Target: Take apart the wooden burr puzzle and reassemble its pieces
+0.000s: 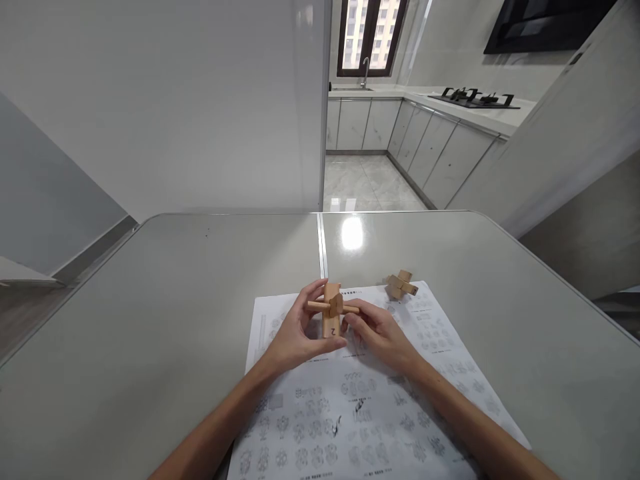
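Between my hands, above a printed sheet [320, 380], is a wooden interlocking puzzle [331, 323], with a block marked "2" and a thin rod running crosswise through it. My left hand [300, 330] grips the block by its two ends, thumb at the near end and fingers at the far end. The fingers of my right hand [377, 330] close on the right end of the rod. The sheet carries rows of small line drawings of puzzle pieces.
Another assembled wooden puzzle [401, 285] stands at the sheet's far right edge. The grey table [125, 320] has a seam [321, 247] down its middle. Beyond it are a white panel [200, 107] and a kitchen counter with a gas stove [473, 99].
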Available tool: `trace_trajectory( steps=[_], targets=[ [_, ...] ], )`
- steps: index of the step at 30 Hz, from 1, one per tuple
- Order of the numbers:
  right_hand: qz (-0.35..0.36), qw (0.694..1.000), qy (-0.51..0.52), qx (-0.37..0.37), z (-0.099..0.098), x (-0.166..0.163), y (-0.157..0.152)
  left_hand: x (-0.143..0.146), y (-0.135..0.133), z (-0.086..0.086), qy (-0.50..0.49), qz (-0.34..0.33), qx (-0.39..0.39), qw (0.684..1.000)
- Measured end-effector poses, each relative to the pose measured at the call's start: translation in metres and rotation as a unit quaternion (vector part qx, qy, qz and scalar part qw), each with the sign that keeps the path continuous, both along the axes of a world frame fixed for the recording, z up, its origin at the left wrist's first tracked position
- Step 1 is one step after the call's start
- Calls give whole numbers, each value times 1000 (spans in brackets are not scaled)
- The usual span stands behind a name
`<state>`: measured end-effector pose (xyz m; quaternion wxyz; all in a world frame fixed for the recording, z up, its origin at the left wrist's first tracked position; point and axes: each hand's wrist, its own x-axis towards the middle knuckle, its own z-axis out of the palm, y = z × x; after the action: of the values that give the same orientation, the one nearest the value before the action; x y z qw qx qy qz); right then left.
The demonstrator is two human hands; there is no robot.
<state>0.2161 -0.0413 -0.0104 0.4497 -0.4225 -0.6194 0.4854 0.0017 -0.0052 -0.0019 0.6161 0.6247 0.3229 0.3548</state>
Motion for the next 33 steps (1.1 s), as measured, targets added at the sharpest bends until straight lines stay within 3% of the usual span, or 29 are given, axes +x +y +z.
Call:
trace_trajectory(
  steps=[10,12,17,24,33],
  targets=[
    [94,995,-9,-17,3,0,0,1,-3,10,-26,-16,77,997],
    [72,997,-28,12,5,-1,-1,3,-4,11,-27,2,92,995],
    [-59,995,-46,73,6,-1,-4,7,-6,6,59,88,167,980],
    [-19,999,-9,-49,6,-3,-7,9,-9,-3,199,119,202,951],
    [-12,991,86,-105,2,1,-2,4,-6,5,129,74,188,971]
  ],
)
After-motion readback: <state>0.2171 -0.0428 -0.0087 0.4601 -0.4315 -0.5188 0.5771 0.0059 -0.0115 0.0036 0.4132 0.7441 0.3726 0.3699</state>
